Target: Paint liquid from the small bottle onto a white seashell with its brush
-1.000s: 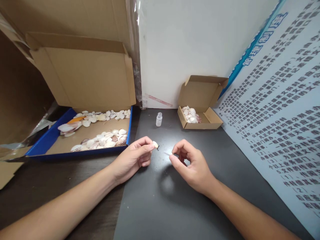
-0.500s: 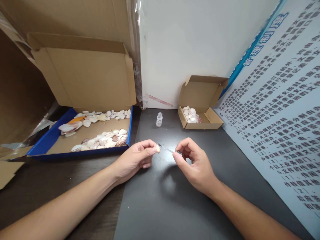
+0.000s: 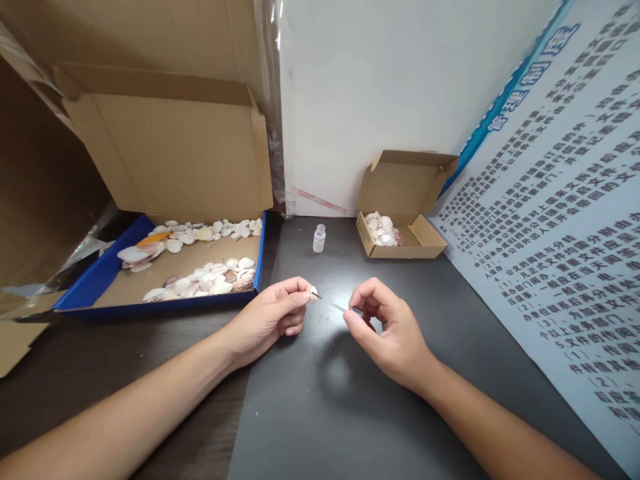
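My left hand pinches a small white shell between thumb and fingertips, most of it hidden by the fingers. Across from it, my right hand is closed on the dark, shiny cap of a small applicator brush. The brush's thin, clear stem points left, and its dark tip lies against the shell. Behind both hands a small clear glass bottle with a printed label stands upright, uncapped.
On the left, an open blue-sided box holds rows of shells. A smaller open cardboard box with shells stands at the back right. A printed board leans along the right side.
The brush's dark tip has moved left, from just off the shell to against it. My right hand shifted slightly left; the left hand barely moved.
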`<state>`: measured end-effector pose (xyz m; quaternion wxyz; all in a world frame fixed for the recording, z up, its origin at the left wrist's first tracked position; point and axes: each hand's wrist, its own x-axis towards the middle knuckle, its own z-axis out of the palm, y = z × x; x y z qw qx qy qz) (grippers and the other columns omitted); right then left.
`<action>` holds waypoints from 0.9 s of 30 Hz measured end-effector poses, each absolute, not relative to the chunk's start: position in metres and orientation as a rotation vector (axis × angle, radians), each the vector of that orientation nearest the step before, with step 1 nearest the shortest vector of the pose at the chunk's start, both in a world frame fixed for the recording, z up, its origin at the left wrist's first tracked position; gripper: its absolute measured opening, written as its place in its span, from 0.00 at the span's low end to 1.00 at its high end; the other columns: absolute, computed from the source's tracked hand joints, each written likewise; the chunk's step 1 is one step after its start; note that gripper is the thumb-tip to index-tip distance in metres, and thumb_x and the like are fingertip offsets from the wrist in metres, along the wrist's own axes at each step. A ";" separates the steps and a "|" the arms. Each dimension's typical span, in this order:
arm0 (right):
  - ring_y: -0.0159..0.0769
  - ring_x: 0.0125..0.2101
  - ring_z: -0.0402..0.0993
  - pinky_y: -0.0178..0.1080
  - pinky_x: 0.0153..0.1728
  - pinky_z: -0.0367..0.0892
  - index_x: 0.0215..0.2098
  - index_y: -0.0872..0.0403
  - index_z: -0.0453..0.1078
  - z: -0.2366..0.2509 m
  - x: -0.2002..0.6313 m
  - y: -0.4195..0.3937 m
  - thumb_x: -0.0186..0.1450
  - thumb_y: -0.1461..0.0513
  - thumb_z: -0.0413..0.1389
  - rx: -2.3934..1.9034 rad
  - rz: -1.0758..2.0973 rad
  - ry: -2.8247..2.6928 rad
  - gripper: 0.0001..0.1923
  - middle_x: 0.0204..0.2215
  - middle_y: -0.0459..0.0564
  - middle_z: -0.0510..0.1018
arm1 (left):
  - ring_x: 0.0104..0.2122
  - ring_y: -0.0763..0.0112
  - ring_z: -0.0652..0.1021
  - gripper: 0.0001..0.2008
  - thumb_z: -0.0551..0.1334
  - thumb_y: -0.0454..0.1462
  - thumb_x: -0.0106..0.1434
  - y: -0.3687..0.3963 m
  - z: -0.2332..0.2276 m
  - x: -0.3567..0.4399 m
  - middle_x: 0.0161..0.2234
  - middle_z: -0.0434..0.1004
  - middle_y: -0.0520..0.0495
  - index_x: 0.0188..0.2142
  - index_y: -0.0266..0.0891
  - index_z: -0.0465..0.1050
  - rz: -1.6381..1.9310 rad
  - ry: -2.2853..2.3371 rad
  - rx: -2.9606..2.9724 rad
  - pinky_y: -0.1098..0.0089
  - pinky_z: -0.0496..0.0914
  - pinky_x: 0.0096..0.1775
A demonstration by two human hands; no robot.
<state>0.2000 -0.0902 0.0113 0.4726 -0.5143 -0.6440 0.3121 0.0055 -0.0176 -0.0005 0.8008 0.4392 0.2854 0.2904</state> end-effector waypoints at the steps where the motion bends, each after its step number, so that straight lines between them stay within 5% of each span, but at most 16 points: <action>1: 0.28 0.19 0.59 0.32 0.21 0.58 0.32 0.50 0.61 0.011 0.200 -0.090 0.63 0.63 0.57 -1.266 0.769 -1.583 0.07 0.20 0.37 0.62 | 0.20 0.80 0.52 0.09 0.66 0.40 0.63 -0.018 0.000 0.005 0.20 0.52 0.60 0.33 0.39 0.69 0.622 0.612 0.943 0.76 0.51 0.23; 27: 0.28 0.19 0.59 0.32 0.20 0.57 0.32 0.50 0.61 0.012 0.198 -0.089 0.63 0.62 0.57 -1.307 0.770 -1.600 0.07 0.20 0.38 0.62 | 0.20 0.80 0.52 0.09 0.65 0.39 0.62 -0.018 0.002 0.005 0.20 0.50 0.60 0.31 0.38 0.65 0.595 0.617 0.914 0.76 0.51 0.24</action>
